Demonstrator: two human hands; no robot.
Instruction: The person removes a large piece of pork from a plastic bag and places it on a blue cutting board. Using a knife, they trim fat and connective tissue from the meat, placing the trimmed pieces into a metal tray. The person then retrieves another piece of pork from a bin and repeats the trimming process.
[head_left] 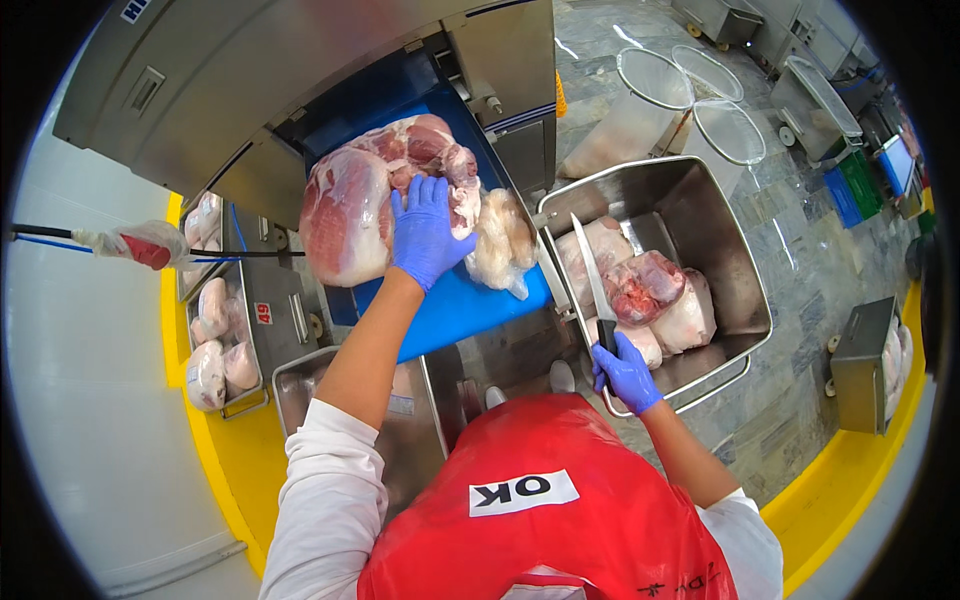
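gloved left hand (428,232) presses flat, fingers spread, on a large raw meat cut (360,200) atop the blue board (455,305); right hand (627,372) clenches a knife (592,275) over the steel bin (745,290).

Brushed steel bin (735,250), smooth blue plastic board (455,305), glistening raw meat (350,205), shiny steel knife (592,275)

knife (593,280) handle hidden in right hand (627,372) | blue board (455,305) mostly under meat (375,195)
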